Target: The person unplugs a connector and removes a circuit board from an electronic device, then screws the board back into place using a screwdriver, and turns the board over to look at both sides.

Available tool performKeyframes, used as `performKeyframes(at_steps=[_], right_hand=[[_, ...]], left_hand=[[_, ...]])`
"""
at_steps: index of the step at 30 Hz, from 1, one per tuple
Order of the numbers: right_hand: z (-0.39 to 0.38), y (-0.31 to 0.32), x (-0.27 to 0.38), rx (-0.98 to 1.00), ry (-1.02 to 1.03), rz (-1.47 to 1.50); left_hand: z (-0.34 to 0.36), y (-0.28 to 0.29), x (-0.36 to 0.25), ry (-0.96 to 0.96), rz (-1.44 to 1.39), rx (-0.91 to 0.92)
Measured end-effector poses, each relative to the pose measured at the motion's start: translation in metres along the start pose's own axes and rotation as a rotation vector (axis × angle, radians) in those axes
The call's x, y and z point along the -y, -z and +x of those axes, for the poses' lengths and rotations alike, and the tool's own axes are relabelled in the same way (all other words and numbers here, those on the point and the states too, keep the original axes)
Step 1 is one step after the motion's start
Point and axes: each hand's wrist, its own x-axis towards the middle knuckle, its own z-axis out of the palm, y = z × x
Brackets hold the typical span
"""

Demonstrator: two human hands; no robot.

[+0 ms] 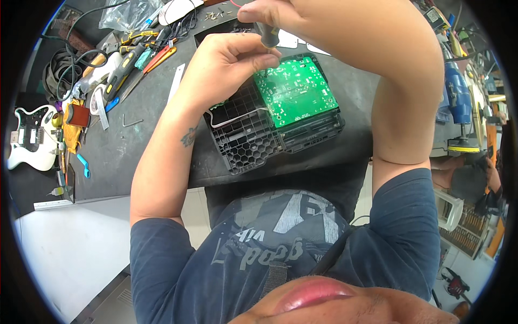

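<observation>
A green circuit board point(297, 92) lies in a black plastic housing point(245, 143) with a honeycomb-patterned section, near the bench's front edge. A pale cable point(237, 117) crosses the housing to the board's left edge. Above the board's far left corner, my right hand point(275, 13) grips a dark-handled screwdriver point(268, 36) pointing downward. My left hand point(232, 62) is closed just below the handle, thumb and fingertips pinched together at that corner. Those fingers hide the screwdriver's shaft and tip, and whatever they pinch.
On the left lie a hex key point(132, 121), a utility knife point(121, 75), several other hand tools and a white guitar-shaped body point(32, 137). Loose screws point(216, 15) sit at the back. A blue power tool point(457, 94) stands at the right; another person's arm point(492, 175) shows beyond.
</observation>
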Motion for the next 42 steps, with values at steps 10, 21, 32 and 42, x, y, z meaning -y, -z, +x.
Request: performKeyframes(at_steps=[10,21,32,42], right_hand=[[0.080,0.019,0.065,0.885,-0.057,-0.665],[0.067,0.010,0.064,0.523,-0.057,-0.716],[0.069,0.015,0.040,0.602,0.113,-0.732],[0.064,0.005,0.061,0.666,0.322,-1.329]], left_hand=[[0.002,0.001,0.001,0.029,-0.024,-0.011],[-0.001,-0.003,0.002,0.029,-0.044,-0.032],[0.002,-0.003,-0.005,-0.017,0.044,-0.021],[0.001,-0.003,-0.004,0.004,0.017,-0.020]])
